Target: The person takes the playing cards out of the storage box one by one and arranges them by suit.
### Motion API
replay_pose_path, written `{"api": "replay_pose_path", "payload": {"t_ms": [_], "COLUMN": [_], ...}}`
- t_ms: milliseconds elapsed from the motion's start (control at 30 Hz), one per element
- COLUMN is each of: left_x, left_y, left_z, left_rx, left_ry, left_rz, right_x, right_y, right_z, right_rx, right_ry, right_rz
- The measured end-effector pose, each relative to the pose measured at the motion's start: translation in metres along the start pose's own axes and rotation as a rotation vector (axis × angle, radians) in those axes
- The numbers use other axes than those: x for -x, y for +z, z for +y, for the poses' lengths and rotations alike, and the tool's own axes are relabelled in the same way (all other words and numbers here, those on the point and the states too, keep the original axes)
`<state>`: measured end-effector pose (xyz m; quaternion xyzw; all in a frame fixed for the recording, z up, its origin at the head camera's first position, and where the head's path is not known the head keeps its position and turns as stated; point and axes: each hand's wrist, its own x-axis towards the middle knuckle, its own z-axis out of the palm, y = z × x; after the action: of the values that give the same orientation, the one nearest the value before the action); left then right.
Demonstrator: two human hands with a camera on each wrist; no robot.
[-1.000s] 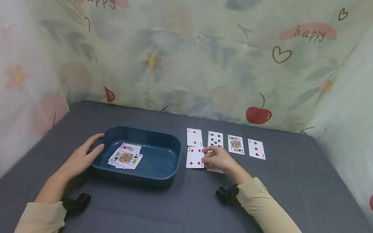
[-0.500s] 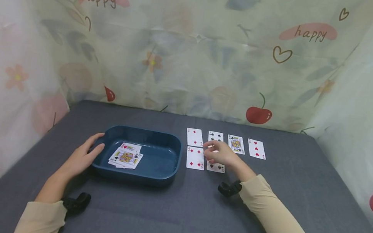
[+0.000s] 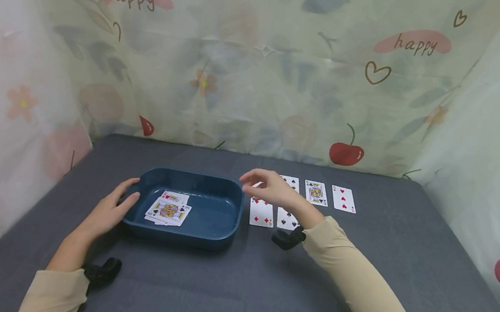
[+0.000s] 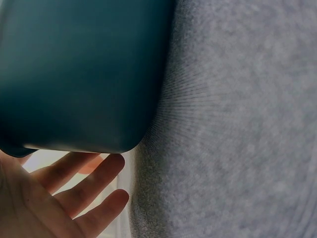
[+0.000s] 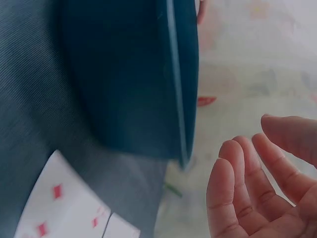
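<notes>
Tray (image 3: 212, 214) noted left of centre on the worktop (image 3: 233, 294), its long axis set along the far edge. A loose pile (image 3: 169, 212) of cards is contained in its left half. To the right of the tray, two rows are laid out toward the far edge: a back row (image 3: 316, 193) of four cards and a front row (image 3: 261, 217) of two. Each card's long axis is turned roughly from far edge to near edge, across that of the tray.

Right hand (image 3: 273, 188) raised over the left end of the rows; the back row's first card is mostly hidden by it. Fingertips pointed left, seen in line with the tray's far right corner; contact is not shown. Fingers loosely bent, thumb parted from them, nothing grasped.

Key relation, as judged: the rows are placed below and to the right of these fingers, the tray just to their left. By the right hand the rows are more nearly reached.

Left hand (image 3: 107, 211) rested at the tray's left edge; fingers spread, fairly straight, no firm grip seen.
</notes>
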<state>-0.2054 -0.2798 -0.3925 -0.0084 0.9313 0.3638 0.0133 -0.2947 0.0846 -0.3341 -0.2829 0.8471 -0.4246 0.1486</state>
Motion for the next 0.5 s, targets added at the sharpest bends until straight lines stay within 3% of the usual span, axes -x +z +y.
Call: {"api": "replay_pose_path", "payload": {"t_ms": [300,500], "left_x": [0.001,0.0], "left_y": [0.0,0.0], "left_z": [0.0,0.0], "left_rx": [0.004,-0.001], "left_ry": [0.004,0.012], "left_rz": [0.005,0.01], "right_x": [-0.032,-0.051], "right_y": [0.022,0.037], "right_z": [-0.032,-0.044], "right_rx": [0.059,0.053], "right_ry": [-0.089,-0.092], "right_rz": [-0.086,-0.119]}}
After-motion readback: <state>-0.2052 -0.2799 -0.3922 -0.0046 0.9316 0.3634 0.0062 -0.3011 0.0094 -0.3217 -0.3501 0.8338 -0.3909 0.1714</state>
